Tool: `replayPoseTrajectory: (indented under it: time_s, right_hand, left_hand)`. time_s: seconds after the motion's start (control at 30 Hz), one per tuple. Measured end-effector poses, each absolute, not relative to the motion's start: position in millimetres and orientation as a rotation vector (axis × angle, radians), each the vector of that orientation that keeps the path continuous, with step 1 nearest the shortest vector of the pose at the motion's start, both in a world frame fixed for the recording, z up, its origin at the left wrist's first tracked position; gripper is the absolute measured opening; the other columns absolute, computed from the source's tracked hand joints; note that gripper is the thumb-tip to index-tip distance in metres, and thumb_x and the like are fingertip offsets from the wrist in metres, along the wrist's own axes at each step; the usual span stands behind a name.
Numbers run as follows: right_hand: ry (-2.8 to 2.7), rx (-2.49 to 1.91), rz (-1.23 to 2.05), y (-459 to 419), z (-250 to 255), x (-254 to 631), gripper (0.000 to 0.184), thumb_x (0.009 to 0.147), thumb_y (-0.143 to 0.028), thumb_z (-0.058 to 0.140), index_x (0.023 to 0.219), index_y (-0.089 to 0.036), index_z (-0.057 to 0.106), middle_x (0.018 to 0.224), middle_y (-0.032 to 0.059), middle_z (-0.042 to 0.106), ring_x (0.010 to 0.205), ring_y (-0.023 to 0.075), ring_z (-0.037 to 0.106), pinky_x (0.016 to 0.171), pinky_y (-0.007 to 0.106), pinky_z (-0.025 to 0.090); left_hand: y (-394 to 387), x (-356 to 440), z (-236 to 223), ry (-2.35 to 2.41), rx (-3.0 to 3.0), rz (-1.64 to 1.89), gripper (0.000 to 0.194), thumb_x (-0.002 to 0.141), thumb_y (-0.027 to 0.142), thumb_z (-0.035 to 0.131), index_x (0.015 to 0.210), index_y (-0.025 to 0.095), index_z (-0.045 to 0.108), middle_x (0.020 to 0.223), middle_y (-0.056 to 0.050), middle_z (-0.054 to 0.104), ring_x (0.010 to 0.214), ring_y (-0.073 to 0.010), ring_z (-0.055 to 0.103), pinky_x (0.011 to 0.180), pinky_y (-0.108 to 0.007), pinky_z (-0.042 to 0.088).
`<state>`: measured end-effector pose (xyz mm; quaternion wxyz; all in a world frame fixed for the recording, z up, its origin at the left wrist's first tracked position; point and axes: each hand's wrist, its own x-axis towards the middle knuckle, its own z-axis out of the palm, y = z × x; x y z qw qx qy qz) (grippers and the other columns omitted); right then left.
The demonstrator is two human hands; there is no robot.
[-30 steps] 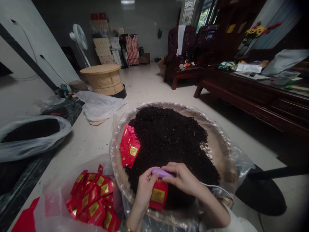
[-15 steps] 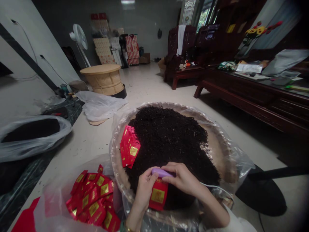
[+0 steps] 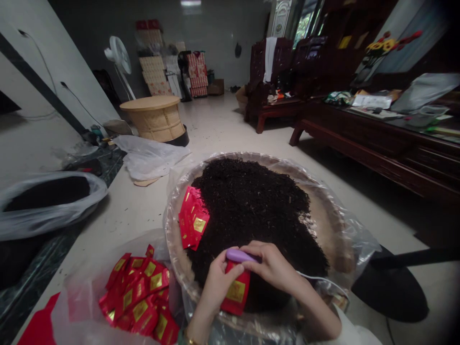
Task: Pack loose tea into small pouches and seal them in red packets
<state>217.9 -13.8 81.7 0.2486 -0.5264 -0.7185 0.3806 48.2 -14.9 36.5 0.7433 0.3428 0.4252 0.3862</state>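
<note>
My right hand (image 3: 268,263) is closed around a small purple handheld bag sealer (image 3: 239,255), from which a white cord seems to run back under my forearm. The sealer lies across the top edge of a red packet (image 3: 236,291) with a gold square label. My left hand (image 3: 219,278) pinches that packet near its upper left side, thumb across the front. Both hands are over the near part of a round tray (image 3: 174,249) lined with clear plastic. Dark loose tea leaves (image 3: 251,206) are heaped in it. A few flat red packets (image 3: 193,218) lie on its left side.
A clear plastic bag (image 3: 82,292) with several red packets stands left of the tray. Farther left is an open bag of dark leaves (image 3: 50,191). A round black base (image 3: 390,287) stands at the right, a dark wooden table (image 3: 377,148) beyond it. A woven stool (image 3: 154,117) is behind.
My left thumb has shifted from the sealer's edge down onto the packet's front. The packet tilts slightly more. My right hand and the sealer have hardly moved.
</note>
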Motion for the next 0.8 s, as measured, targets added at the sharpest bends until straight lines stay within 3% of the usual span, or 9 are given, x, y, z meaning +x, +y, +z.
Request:
replayPoseTrajectory:
  time_s: [0.13, 0.27, 0.43, 0.53, 0.67, 0.8]
  right_hand:
    - [-1.864, -1.432, 1.071, -9.5, 76.7, 223.1, 0.025, 0.079, -0.029, 0.07, 0.102, -0.02, 0.073, 0.088, 0.0044, 0.07, 0.081, 0.0216, 0.064, 0.071, 0.028, 0.046]
    - [-1.71, -1.511, 1.057, -2.2, 58.6, 241.6, 0.044, 0.075, -0.035, 0.071, 0.115, -0.017, 0.068, 0.104, 0.0092, 0.072, 0.092, 0.0268, 0.066, 0.082, 0.036, 0.049]
    - [-1.599, -1.686, 0.86, 4.7, 36.7, 266.8, 0.048, 0.075, -0.044, 0.068, 0.116, -0.019, 0.067, 0.112, 0.0121, 0.071, 0.098, 0.0309, 0.065, 0.087, 0.044, 0.049]
    - [-1.593, -1.663, 0.666, 2.6, 38.7, 261.9, 0.042, 0.08, -0.044, 0.065, 0.114, -0.02, 0.069, 0.108, 0.0114, 0.071, 0.1, 0.0303, 0.062, 0.088, 0.045, 0.048]
    - [-1.671, -1.509, 0.777, -7.2, 49.5, 233.3, 0.024, 0.086, -0.042, 0.062, 0.087, -0.022, 0.074, 0.082, 0.0065, 0.072, 0.084, 0.025, 0.064, 0.078, 0.039, 0.049]
    - [-1.716, -1.402, 0.895, -19.4, 58.3, 212.3, 0.035, 0.09, -0.042, 0.056, 0.066, -0.02, 0.068, 0.067, 0.0035, 0.065, 0.068, 0.02, 0.062, 0.064, 0.031, 0.047]
  left_hand:
    - [-13.5, 46.6, 35.0, 0.916, 0.794, 0.76, 0.053, 0.061, 0.037, 0.084, 0.104, 0.014, 0.063, 0.078, -0.005, 0.075, 0.067, -0.0193, 0.07, 0.062, -0.025, 0.049]
    - [-12.1, 44.5, 33.0, 0.947, 0.739, 0.782, 0.062, 0.059, 0.042, 0.085, 0.108, 0.015, 0.06, 0.081, -0.007, 0.076, 0.069, -0.0219, 0.071, 0.067, -0.029, 0.052]
    - [-12.6, 44.4, 20.6, 0.979, 0.69, 0.849, 0.065, 0.055, 0.048, 0.087, 0.104, 0.015, 0.06, 0.078, -0.007, 0.077, 0.067, -0.0226, 0.072, 0.067, -0.031, 0.053]
    - [-14.7, 47.5, 16.8, 0.979, 0.677, 0.877, 0.061, 0.057, 0.048, 0.085, 0.101, 0.015, 0.061, 0.078, -0.007, 0.077, 0.065, -0.0215, 0.071, 0.065, -0.03, 0.053]
    - [-17.1, 52.0, 29.2, 0.949, 0.669, 0.876, 0.053, 0.061, 0.048, 0.083, 0.098, 0.016, 0.063, 0.077, -0.006, 0.076, 0.064, -0.0189, 0.07, 0.063, -0.026, 0.051]
    - [-16.2, 52.5, 42.9, 1.019, 0.756, 0.93, 0.04, 0.061, 0.047, 0.082, 0.084, 0.016, 0.07, 0.072, -0.003, 0.074, 0.068, -0.0173, 0.067, 0.063, -0.023, 0.048]
